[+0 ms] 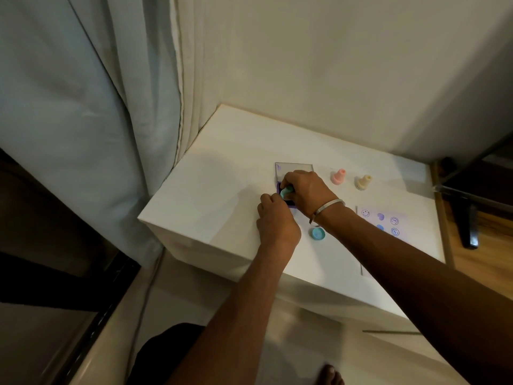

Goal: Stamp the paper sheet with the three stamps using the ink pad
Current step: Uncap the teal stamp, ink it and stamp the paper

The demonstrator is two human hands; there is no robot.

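My right hand (306, 190) grips a teal stamp (286, 192) and holds it down on the purple ink pad (291, 203), whose clear lid (294, 167) stands open behind. My left hand (274, 218) rests with curled fingers against the pad's left side; whether it grips the pad is hidden. A pink stamp (338, 177) and a cream stamp (363, 182) stand upright to the right. The teal cap (318, 233) lies on the table near my wrists. The paper sheet (388, 220), partly under my right forearm, bears several blue and purple prints.
Everything sits on a white table (216, 195) in a corner, with a curtain (83, 107) to the left and a wall behind. A dark stand leg (469, 226) is on the wooden floor at right. My foot (330, 375) shows below.
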